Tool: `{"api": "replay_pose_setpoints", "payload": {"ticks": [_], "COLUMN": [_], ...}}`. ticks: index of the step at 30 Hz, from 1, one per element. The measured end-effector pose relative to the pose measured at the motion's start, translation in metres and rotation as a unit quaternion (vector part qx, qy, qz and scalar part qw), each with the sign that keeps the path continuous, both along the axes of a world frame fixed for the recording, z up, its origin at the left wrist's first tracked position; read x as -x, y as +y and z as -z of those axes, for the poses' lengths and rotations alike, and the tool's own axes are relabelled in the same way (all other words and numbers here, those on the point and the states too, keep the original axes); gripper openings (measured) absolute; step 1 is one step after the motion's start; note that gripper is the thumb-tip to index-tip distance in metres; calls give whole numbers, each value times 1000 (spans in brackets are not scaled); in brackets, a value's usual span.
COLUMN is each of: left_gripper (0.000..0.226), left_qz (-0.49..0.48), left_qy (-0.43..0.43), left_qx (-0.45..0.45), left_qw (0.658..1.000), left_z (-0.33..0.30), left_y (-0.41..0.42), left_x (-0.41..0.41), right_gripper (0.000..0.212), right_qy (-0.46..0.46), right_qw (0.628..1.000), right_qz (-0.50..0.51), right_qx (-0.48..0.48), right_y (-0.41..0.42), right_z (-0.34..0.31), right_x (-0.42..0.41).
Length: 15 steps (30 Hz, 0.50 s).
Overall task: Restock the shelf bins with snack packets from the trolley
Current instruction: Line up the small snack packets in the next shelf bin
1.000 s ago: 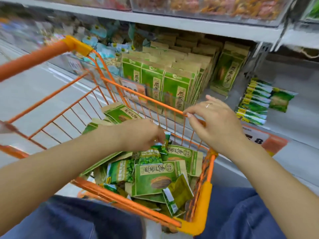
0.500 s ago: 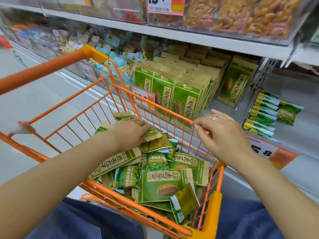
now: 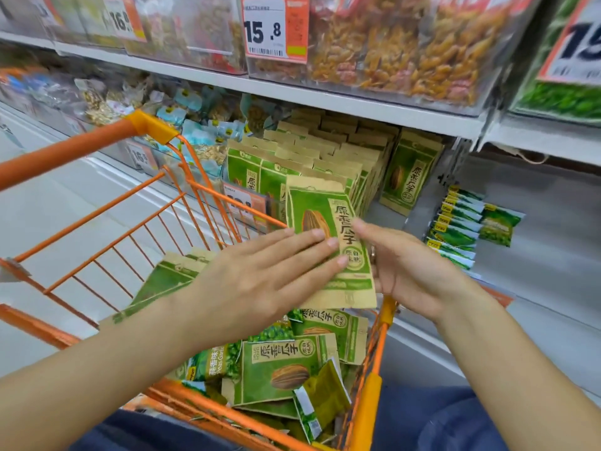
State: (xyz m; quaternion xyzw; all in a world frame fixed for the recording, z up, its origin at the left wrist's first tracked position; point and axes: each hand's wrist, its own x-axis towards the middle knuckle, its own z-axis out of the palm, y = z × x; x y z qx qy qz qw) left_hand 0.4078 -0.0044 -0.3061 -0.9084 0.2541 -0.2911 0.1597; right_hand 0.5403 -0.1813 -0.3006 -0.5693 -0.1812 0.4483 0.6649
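I held one green and tan sunflower seed packet up over the front of the orange trolley. My left hand lay flat on the front of the packet, with its fingers straight and close together. My right hand was at the packet's right edge, with its fingers behind the packet, so I could not tell how they were bent. There was a ring on that hand.

Under my hands, more snack packets lay in a messy pile in the trolley. Some had a seed picture and some had green peas.

Past the trolley, a shelf bin was packed with upright rows of the same seed packets. One more seed packet leaned just beside that bin. Further right, small green pea packets lay in a row on the shelf. A price tag reading 15.8 hung on the bin above.
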Motion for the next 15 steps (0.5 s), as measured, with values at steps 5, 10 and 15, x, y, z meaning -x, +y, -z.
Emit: {"api": "replay_pose_setpoints", "payload": {"ticks": [5, 10, 15], "left_gripper": [98, 76, 32], "left_qz": [-93, -154, -127], "left_qy": [173, 271, 424], "left_qx": [322, 696, 696], "left_qw": [926, 647, 565], "left_z": [1, -42, -59], "left_y": [3, 1, -6], "left_x": [-19, -61, -90], "right_gripper": [37, 29, 33], "right_qy": [-83, -141, -170], "right_qw": [993, 988, 985], "right_qz": [85, 47, 26], "right_qx": [3, 34, 34], "right_y": [-13, -27, -33], "right_z": [1, -5, -9], "right_x": [-16, -26, -29]}}
